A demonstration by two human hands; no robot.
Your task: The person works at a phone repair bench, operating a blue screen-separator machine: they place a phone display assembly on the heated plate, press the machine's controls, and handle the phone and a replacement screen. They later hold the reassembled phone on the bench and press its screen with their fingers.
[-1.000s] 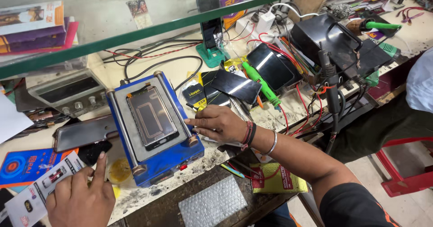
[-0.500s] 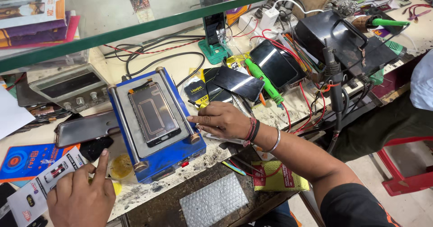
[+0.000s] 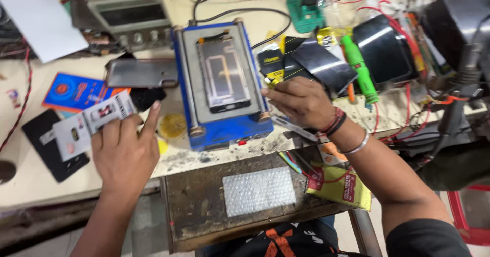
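A blue heating-plate machine point(image 3: 224, 132) stands mid-bench with a phone screen point(image 3: 224, 73) lying face up on its grey plate. My right hand point(image 3: 301, 101) rests against the machine's right rail with its fingers curled. Its fingertips are next to a small yellow-and-black packet point(image 3: 269, 63), and whether it pinches anything is hidden. My left hand point(image 3: 125, 150) lies flat at the bench's front edge. Its fingers sit on the lower edge of a white printed card point(image 3: 84, 124), and the index finger points at a small black item point(image 3: 147, 98).
A phone in a dark case point(image 3: 140, 72) lies left of the machine, with a blue card point(image 3: 76, 91), a black slab point(image 3: 48, 147) and a yellow tape roll point(image 3: 172, 126). Black glass panels point(image 3: 326, 63), a green screwdriver point(image 3: 357, 65) and wires crowd the right. Bubble wrap point(image 3: 259, 190) lies on a lower wooden shelf.
The view has swung down and closer over the bench. My left hand has slid up onto the white card; my right hand stays at the machine's right edge.
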